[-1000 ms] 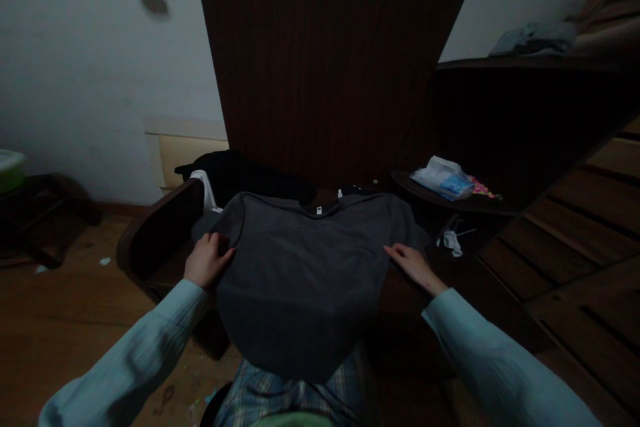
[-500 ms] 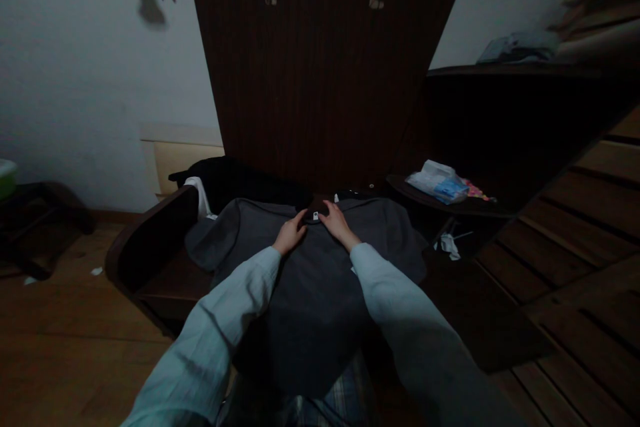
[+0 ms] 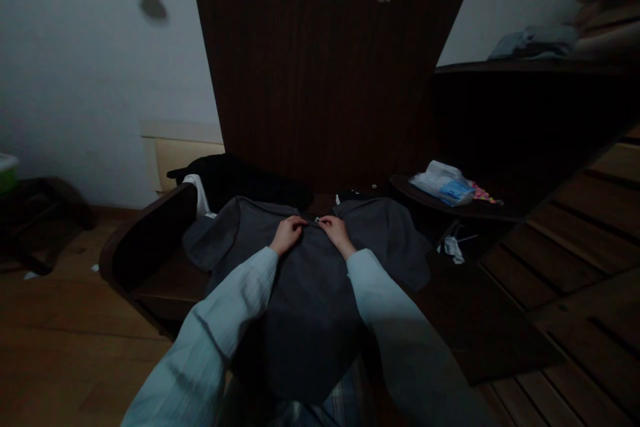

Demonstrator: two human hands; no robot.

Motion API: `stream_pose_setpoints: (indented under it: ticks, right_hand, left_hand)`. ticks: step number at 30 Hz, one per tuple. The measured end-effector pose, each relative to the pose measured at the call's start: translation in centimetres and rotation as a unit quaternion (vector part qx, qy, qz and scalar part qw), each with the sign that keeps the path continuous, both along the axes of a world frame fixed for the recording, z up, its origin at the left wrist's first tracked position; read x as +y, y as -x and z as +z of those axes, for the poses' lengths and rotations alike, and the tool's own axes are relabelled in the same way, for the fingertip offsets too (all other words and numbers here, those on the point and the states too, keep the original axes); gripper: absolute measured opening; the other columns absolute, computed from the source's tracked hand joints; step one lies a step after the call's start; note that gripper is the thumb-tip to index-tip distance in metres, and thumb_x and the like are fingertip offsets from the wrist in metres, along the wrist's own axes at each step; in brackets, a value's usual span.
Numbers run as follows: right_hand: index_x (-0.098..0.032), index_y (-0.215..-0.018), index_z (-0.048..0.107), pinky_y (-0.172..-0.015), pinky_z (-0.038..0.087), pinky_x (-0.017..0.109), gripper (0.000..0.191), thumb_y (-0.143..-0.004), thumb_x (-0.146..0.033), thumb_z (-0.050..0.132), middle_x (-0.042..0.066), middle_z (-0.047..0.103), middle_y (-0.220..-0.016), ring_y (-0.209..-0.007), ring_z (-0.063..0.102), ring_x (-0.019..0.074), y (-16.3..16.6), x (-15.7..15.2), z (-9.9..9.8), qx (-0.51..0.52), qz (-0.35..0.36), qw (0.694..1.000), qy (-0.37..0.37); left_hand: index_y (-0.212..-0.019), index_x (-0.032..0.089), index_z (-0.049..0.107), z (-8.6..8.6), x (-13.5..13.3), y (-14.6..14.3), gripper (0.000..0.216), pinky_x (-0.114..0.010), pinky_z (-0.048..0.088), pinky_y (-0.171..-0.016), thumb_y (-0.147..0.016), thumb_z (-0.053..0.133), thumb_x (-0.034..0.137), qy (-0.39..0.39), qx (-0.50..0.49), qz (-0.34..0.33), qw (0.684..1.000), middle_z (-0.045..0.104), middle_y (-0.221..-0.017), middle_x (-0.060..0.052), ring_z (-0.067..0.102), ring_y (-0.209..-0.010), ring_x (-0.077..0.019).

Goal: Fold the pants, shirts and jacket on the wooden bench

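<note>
A dark grey short-sleeved shirt (image 3: pixel 313 293) lies spread over a dark wooden bench (image 3: pixel 167 283), its sleeves out to both sides and its lower end hanging toward me. My left hand (image 3: pixel 289 233) pinches the collar just left of the neck opening. On the other side, my right hand (image 3: pixel 336 232) has its fingers closed on the collar too, beside a small white neck label (image 3: pixel 317 219) that is partly covered. Both hands are close together, knuckles up.
Black cloth (image 3: pixel 240 180) and a white cloth (image 3: pixel 200 197) lie at the bench's left end. To the right, a small shelf (image 3: pixel 400 183) carries a plastic packet (image 3: pixel 443 183). A dark panel (image 3: pixel 325 80) rises behind. At far left stands a low stool (image 3: pixel 35 213).
My fingers, spread around the collar before, have closed on it. The neck label is now more covered. The view has shifted slightly.
</note>
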State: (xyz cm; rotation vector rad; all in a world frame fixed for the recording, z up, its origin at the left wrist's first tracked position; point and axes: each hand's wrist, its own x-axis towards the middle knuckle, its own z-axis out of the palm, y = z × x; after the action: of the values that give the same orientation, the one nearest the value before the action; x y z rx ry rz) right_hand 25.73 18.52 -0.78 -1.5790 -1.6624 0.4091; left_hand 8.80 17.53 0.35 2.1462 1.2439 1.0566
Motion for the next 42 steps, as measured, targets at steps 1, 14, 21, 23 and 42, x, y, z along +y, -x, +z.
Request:
stream_pose_setpoints:
  ticks: [1,14,21,23,42]
  right_hand:
    - [-0.018,-0.074,0.067,-0.065,0.043,0.026,0.013,-0.068,-0.021,0.055,0.003,0.064,-0.071,-0.064,0.056,0.0155,0.0,-0.1,0.1,0.003,0.005,1.0,-0.004]
    - [-0.016,-0.078,0.061,-0.052,0.045,0.022,0.022,-0.069,-0.034,0.054,0.004,0.065,-0.073,-0.058,0.059,0.0124,0.6,-1.7,1.1,0.279,0.133,0.951,-0.017]
    - [-0.016,-0.075,0.062,-0.055,0.047,0.021,0.019,-0.064,-0.031,0.058,0.003,0.066,-0.073,-0.065,0.061,0.0135,0.4,-1.5,1.0,0.306,0.159,0.938,-0.024]
    - [-0.017,-0.076,0.062,-0.056,0.047,0.022,0.018,-0.063,-0.028,0.058,0.003,0.066,-0.075,-0.066,0.062,0.0136,0.3,-1.4,0.9,0.313,0.169,0.934,-0.019]
    - [-0.017,-0.069,0.055,-0.044,0.04,0.02,0.029,-0.065,-0.046,0.056,0.001,0.061,-0.056,-0.047,0.055,0.0103,0.0,-1.1,0.9,0.317,0.12,0.94,-0.026]
  left_hand:
    - [-0.083,0.017,0.067,0.0,0.0,-0.1,0.026,-0.032,0.041,-0.088,-0.068,0.047,0.008,0.018,-0.02,-0.005,1.0,0.064,-0.092,-0.006,0.057,-0.091,-0.0186]
    - [-0.094,0.011,0.064,0.6,-0.8,-0.6,0.037,-0.026,0.043,-0.078,-0.066,0.066,0.035,0.307,-0.35,-0.109,0.878,0.063,-0.101,-0.012,0.06,-0.084,-0.0147]
    - [-0.099,0.012,0.064,0.9,-1.0,-0.5,0.045,-0.03,0.04,-0.085,-0.061,0.071,0.034,0.309,-0.356,-0.12,0.874,0.065,-0.097,-0.011,0.059,-0.091,-0.019]
    - [-0.098,0.013,0.064,1.0,-1.1,-0.5,0.044,-0.031,0.039,-0.087,-0.06,0.072,0.033,0.309,-0.357,-0.119,0.873,0.065,-0.099,-0.011,0.059,-0.092,-0.0194]
    - [-0.094,0.012,0.065,0.3,-0.6,-0.4,0.038,-0.031,0.04,-0.087,-0.061,0.071,0.03,0.322,-0.328,-0.112,0.881,0.068,-0.087,-0.01,0.06,-0.086,-0.0167]
